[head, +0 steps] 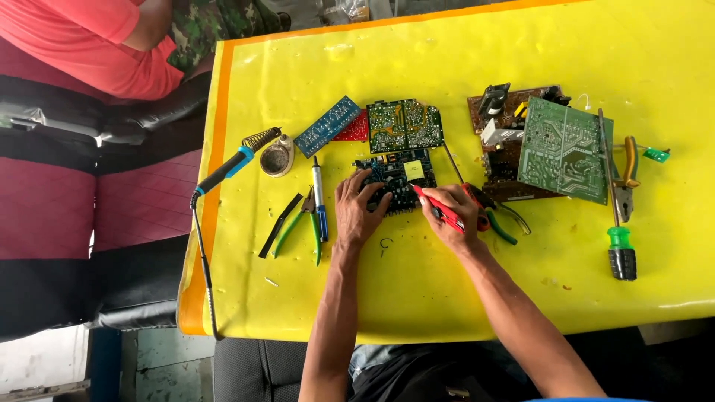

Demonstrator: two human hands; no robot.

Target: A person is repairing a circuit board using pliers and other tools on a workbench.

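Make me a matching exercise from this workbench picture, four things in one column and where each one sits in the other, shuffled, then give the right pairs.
Things:
1. soldering iron
2. red tool
3. dark board
4. green-handled screwdriver

Places:
A. under the left hand
B. at the table's left edge, tip in a coil stand
C. far right, beside the pliers
D. held in the right hand

Pairs: 1-B, 2-D, 3-A, 4-C
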